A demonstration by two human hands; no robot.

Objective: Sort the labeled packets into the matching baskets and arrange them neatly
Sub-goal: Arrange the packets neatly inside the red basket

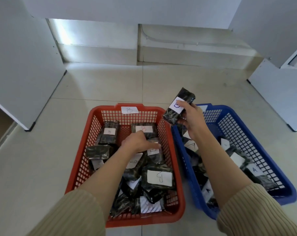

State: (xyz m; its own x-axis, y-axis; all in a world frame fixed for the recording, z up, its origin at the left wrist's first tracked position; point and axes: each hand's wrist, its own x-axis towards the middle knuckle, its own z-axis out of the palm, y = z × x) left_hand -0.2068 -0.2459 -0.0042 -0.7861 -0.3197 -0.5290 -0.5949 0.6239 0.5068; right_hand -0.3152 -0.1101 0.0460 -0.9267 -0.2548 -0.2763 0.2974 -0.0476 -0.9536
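The right hand (190,116) grips a dark packet (180,106), its label seemingly a B, in the air over the gap between the red basket (100,108) tagged B and the blue basket (229,109). The left hand (137,142) lies spread, fingers straight, on the B packets (159,178) inside the red one, apparently making room. Next the held packet should go down there, label up.

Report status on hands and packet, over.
Left hand open, reaching across packets in red basket. Right hand grips held packet, raised by red basket's far right corner. Left forearm lies across the basket.
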